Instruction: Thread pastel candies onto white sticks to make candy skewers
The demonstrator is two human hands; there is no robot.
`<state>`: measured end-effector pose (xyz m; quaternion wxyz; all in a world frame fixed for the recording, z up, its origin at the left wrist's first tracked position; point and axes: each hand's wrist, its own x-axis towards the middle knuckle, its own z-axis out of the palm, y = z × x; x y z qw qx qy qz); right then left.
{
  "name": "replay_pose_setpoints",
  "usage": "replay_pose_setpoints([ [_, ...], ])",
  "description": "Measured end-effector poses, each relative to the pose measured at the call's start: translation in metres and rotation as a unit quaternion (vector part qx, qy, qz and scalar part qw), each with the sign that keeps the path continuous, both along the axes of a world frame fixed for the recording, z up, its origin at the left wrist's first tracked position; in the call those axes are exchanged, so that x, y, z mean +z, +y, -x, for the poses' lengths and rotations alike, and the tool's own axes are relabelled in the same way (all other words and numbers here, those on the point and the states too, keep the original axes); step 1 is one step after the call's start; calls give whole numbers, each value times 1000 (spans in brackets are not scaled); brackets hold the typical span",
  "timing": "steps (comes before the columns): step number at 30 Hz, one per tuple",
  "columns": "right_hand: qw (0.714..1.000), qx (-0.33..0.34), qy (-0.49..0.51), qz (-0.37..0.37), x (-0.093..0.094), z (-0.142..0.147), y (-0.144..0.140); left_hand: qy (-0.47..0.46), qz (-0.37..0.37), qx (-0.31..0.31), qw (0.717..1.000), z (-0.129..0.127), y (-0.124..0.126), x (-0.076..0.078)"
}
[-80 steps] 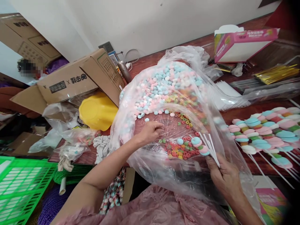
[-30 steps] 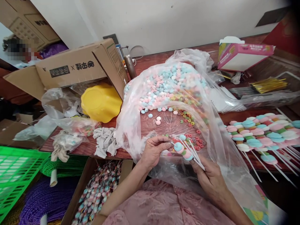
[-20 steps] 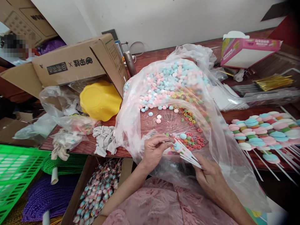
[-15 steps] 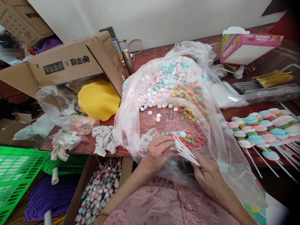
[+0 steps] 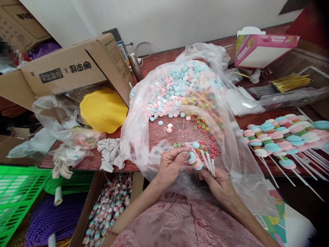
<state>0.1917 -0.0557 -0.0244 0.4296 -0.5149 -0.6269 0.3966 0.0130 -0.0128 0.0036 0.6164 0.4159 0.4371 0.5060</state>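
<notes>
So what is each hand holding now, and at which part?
The right hand grips several white sticks at their lower ends. The left hand pinches the candy pieces on one stick's top.

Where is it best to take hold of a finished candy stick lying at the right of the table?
Probably by the bare white stick end of a candy stick, coming from the near table edge: the candies fill the far part, and the sticks point toward the person.

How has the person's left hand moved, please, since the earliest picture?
Yes: the left hand has come back toward the near table edge, away from the pink and blue round sweets, meeting the right hand.
</notes>
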Motion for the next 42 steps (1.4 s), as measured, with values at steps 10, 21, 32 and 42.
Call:
replay_pose_setpoints([
  [10, 999, -17, -18, -36, -12, -10, -11, 24, -47, -17, 998, -11, -9, 3],
  [21, 987, 6, -81, -140, -9, -12, -9, 36, -50, -101, 993, -12, -17, -3],
  [32, 974, -209, -56, -71, -38, -60, 8, 550, -278, -174, 768, 54, 145, 29],
  [42, 981, -154, -71, -93, -37, -59, 7, 621, -315, -235, 678, 59, 159, -7],
])
